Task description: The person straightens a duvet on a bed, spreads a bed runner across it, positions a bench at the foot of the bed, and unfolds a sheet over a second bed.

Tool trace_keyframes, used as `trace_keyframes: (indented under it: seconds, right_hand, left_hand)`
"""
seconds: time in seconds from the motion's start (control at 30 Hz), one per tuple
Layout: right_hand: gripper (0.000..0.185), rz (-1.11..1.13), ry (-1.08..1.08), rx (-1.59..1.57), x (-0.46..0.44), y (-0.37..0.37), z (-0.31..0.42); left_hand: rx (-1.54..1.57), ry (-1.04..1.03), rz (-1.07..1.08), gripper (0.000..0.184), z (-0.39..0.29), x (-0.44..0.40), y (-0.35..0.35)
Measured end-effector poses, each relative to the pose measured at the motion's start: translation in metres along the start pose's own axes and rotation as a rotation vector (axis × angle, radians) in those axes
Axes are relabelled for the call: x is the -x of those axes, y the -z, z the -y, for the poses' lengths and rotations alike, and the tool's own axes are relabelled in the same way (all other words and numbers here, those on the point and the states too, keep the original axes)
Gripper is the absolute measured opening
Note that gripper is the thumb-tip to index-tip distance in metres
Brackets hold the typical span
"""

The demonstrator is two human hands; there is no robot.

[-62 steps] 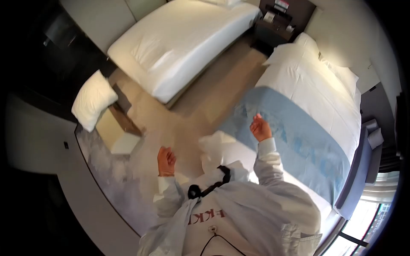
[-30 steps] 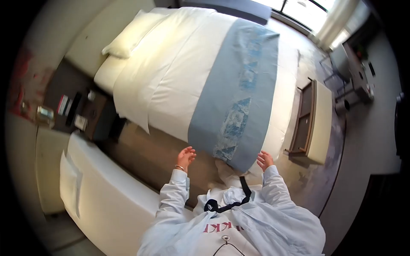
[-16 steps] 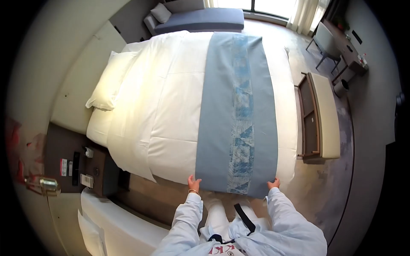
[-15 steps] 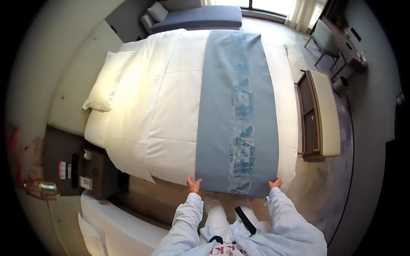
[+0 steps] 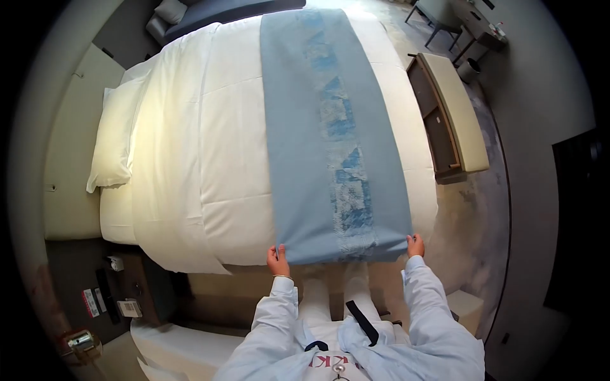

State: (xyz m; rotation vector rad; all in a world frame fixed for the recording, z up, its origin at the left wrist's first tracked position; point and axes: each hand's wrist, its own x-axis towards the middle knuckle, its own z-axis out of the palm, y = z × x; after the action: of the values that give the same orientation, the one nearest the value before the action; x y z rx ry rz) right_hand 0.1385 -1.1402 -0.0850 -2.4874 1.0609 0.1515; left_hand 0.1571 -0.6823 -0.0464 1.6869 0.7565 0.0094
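So over on the left there's a pillow [image 5: 114, 143] at the head end of the bed, with a nightstand [image 5: 136, 279] just below it in the view. Next comes the white cover [image 5: 232, 159], mostly flat with a few creases running through it. If the blue cloth drags on it, I reckon those creases could get worse, since the two are touching all the way across.

The left hand [image 5: 278, 260] is at the near left corner of the blue cloth [image 5: 298, 159], thumb and fingers looking pinched on the edge. The cloth lies across the bed, with its near end over the side by the person's legs. A harder tug from one hand would probably skew it and send the patterned band crooked. Pull too hard with both and the far end could slide this way, as nothing visible is pinning it down.

The right hand [image 5: 415, 246], well apart from the left, seems to have the other corner between its fingers. That's a small bit of edge, so a loose pinch could slip and let the corner flop. Farther right, a bench [image 5: 451, 108] looks tipped on its side.
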Motion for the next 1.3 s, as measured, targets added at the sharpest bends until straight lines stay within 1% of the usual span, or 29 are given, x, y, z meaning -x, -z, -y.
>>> trace_keyframes:
  seconds: [0.07, 0.17, 0.2, 0.27, 0.33, 0.37, 0.4, 0.43, 0.47, 0.5, 0.53, 0.57, 0.6, 0.67, 0.7, 0.77, 0.8, 0.87, 0.9, 0.93, 0.97, 1.0, 1.07, 1.1, 1.17, 1.2, 1.23, 1.27, 1.3]
  right_hand:
    - [0.032, -0.038, -0.031, 0.034, 0.014, 0.005, 0.007]
    - [0.031, -0.041, -0.084, 0.115, 0.021, 0.013, 0.004]
    - [0.030, 0.038, -0.121, 0.125, 0.017, 0.008, -0.006]
    - [0.028, 0.122, -0.161, 0.150, 0.016, 0.007, -0.022]
    - [0.025, 0.052, -0.205, 0.324, 0.030, 0.014, 0.003]
    - [0.019, -0.035, -0.181, 0.307, 0.037, 0.013, 0.005]
    - [0.019, -0.024, -0.174, 0.321, 0.030, 0.004, -0.014]
    - [0.017, 0.004, -0.102, 0.225, 0.011, -0.020, -0.048]
    - [0.018, 0.046, -0.026, 0.130, 0.004, -0.032, -0.073]
    - [0.018, 0.092, -0.005, 0.146, 0.007, -0.031, -0.078]
    - [0.022, 0.317, 0.044, -0.121, 0.008, -0.031, -0.074]
    - [0.027, 0.545, 0.079, -0.387, 0.011, -0.032, -0.068]
    - [0.027, 0.603, 0.093, -0.366, 0.019, -0.031, -0.062]
    - [0.029, 0.797, 0.026, -0.421, 0.036, -0.029, -0.042]
    - [0.028, 0.809, -0.003, -0.537, 0.042, -0.047, -0.048]
    - [0.028, 0.843, -0.033, -0.438, 0.071, -0.057, -0.023]
    - [0.028, 0.829, -0.090, -0.354, 0.088, -0.062, -0.010]
    - [0.026, 0.994, -0.138, -0.333, 0.119, -0.065, 0.026]
    - [0.025, 1.064, -0.151, -0.349, 0.132, -0.073, 0.039]
    - [0.025, 1.059, -0.137, -0.337, 0.150, -0.076, 0.061]
    - [0.023, 1.087, -0.086, -0.316, 0.174, -0.072, 0.095]
    - [0.021, 1.118, -0.031, -0.300, 0.189, -0.078, 0.124]
    - [0.021, 1.158, 0.086, -0.367, 0.205, -0.121, 0.152]
    - [0.020, 1.191, 0.189, -0.434, 0.217, -0.144, 0.165]
    - [0.021, 1.213, 0.237, -0.469, 0.253, -0.169, 0.212]
    - [0.022, 1.234, 0.284, -0.502, 0.278, -0.178, 0.248]
    - [0.023, 1.265, 0.279, -0.586, 0.305, -0.189, 0.275]
    - [0.024, 1.268, 0.188, -0.589, 0.328, -0.215, 0.294]
    - [0.025, 1.242, 0.226, -0.638, 0.350, -0.249, 0.306]
  left_hand:
    - [0.192, -0.085, -0.244, 0.024, 0.017, -0.002, -0.012]
    - [0.090, -0.054, -0.307, 0.027, 0.040, -0.003, -0.014]
    - [0.096, -0.041, -0.308, 0.027, 0.047, -0.005, -0.013]
    - [-0.180, 0.050, -0.235, 0.027, 0.059, -0.010, -0.003]
    - [-0.185, 0.070, -0.251, 0.025, 0.065, -0.012, -0.002]
    - [-0.185, 0.018, -0.216, 0.023, 0.065, -0.010, 0.000]
    - [-0.187, -0.035, -0.187, 0.022, 0.064, -0.007, 0.002]
    - [-0.036, -0.054, -0.190, 0.021, 0.071, -0.006, 0.003]
    - [0.107, -0.072, -0.207, 0.019, 0.084, -0.002, 0.005]
    - [0.108, -0.016, -0.199, 0.017, 0.110, 0.000, 0.008]
    - [0.110, 0.042, -0.199, 0.015, 0.129, 0.005, 0.019]
    - [0.139, 0.156, -0.235, 0.012, 0.117, 0.023, 0.029]
    - [0.175, 0.265, -0.275, 0.009, 0.103, 0.042, 0.035]
    - [0.107, 0.278, -0.344, 0.007, 0.142, 0.063, 0.052]
    - [0.112, 0.284, -0.393, 0.007, 0.141, 0.078, 0.064]
    - [0.179, 0.459, -0.409, 0.012, 0.137, 0.096, 0.086]
    - [0.372, 0.318, -0.439, 0.011, 0.188, 0.093, 0.105]
    - [0.790, 0.031, -0.426, 0.010, 0.285, 0.086, 0.142]
    - [0.328, 0.232, -0.555, 0.013, 0.300, 0.083, 0.160]
    - [0.279, 0.396, -0.600, 0.012, 0.218, 0.098, 0.178]
    - [0.253, 0.544, -0.482, 0.014, 0.198, 0.097, 0.208]
    - [-0.023, 0.228, -0.644, 0.016, 0.319, 0.067, 0.234]
    - [0.186, 0.427, -0.672, 0.019, 0.276, 0.057, 0.279]
    - [0.186, 0.426, -0.673, 0.019, 0.276, 0.047, 0.302]
    - [0.057, 0.274, -0.689, 0.022, 0.286, 0.015, 0.346]
    - [-0.262, 0.243, -0.645, 0.030, 0.293, -0.006, 0.369]
    - [-0.379, 0.234, -0.588, 0.041, 0.320, -0.035, 0.398]
    - [-0.180, 0.146, -0.705, 0.047, 0.319, -0.060, 0.416]
    - [-0.004, 0.326, -0.678, 0.053, 0.278, -0.082, 0.438]
